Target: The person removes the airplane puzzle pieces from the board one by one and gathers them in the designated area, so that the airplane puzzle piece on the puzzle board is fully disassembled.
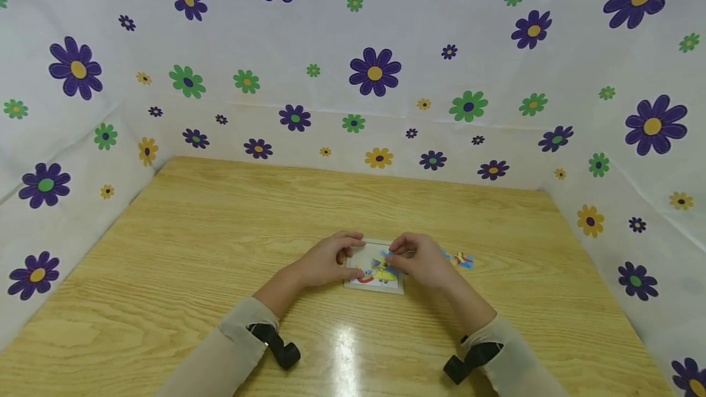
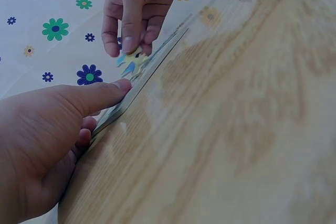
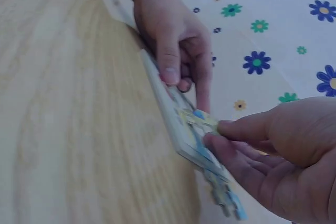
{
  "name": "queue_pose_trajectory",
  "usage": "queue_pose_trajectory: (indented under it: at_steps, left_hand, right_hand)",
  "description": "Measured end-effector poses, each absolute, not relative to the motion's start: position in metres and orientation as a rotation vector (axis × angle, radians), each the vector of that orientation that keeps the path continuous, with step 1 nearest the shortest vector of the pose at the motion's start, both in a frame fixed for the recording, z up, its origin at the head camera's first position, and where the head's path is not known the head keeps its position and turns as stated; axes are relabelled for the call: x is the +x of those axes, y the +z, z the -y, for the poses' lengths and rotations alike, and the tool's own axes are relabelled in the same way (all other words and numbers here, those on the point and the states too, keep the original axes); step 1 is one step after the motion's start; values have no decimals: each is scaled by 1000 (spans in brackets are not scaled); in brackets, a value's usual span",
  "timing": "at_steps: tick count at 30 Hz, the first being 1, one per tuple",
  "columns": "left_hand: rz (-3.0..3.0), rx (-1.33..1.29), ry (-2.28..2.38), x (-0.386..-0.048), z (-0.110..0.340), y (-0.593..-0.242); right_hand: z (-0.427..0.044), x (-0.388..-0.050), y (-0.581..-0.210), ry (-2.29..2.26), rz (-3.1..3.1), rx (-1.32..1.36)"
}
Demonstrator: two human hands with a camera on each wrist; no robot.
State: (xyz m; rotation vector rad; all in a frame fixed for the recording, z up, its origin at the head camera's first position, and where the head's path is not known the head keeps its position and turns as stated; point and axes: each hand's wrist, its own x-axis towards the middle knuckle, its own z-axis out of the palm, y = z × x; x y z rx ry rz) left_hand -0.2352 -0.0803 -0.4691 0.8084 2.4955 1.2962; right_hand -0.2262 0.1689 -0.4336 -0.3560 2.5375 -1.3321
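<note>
A small white-framed puzzle board (image 1: 374,288) lies on the table, partly filled with a colourful picture of yellow, red and blue. My left hand (image 1: 329,260) holds the board's left side, its thumb on the near left part, as the left wrist view also shows. Between the thumb and fingers of my right hand (image 1: 421,259) is a puzzle piece (image 2: 131,62) in yellow and blue, tilted over the board's right part. In the right wrist view the pinched piece (image 3: 206,121) is partly covered by fingertips.
Loose puzzle pieces (image 1: 462,259) lie on the wooden table (image 1: 248,213) just right of the board, beside my right hand. A white cloth (image 1: 331,35) with printed flowers stands around the back and both sides.
</note>
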Motion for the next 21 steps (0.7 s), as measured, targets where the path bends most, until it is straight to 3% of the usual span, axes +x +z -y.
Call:
queue_pose_trajectory:
  at_steps: [21]
  left_hand:
    - [-2505,796,1288,-236,80,-473]
  right_hand:
    - [-264,-258,-424,-1317,-2159,-391]
